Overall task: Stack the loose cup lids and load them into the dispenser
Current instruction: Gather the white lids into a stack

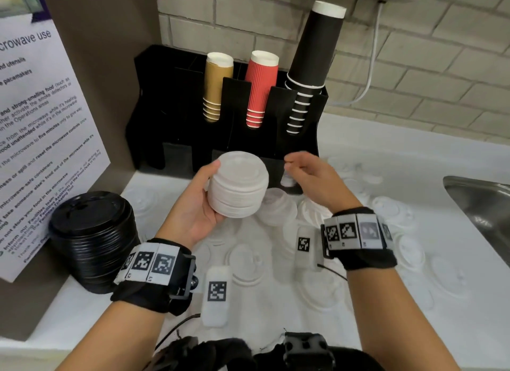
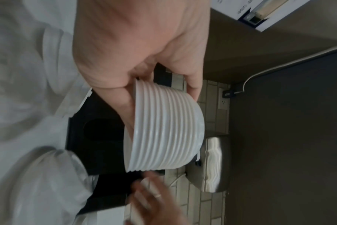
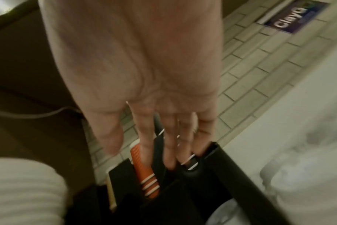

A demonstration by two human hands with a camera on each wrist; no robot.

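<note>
My left hand (image 1: 202, 196) grips a stack of white lids (image 1: 238, 188) from the side, thumb on the top rim, lifted above the counter in front of the black dispenser (image 1: 179, 116). In the left wrist view the white stack (image 2: 164, 127) shows several nested rims under my fingers (image 2: 192, 85). My right hand (image 1: 305, 174) hovers just right of the stack with fingers extended and holds nothing; the right wrist view shows those fingers (image 3: 169, 144) straight above the dispenser (image 3: 183, 191). Several loose white lids (image 1: 248, 260) lie scattered on the white counter, and a short pile (image 1: 278, 209) sits below the held stack.
A tall stack of black lids (image 1: 93, 241) stands at the left beside a wall notice (image 1: 41, 149). The dispenser holds brown cups (image 1: 218, 86), red cups (image 1: 262, 89) and black cups (image 1: 311, 67). A steel sink (image 1: 485, 205) is at the right edge.
</note>
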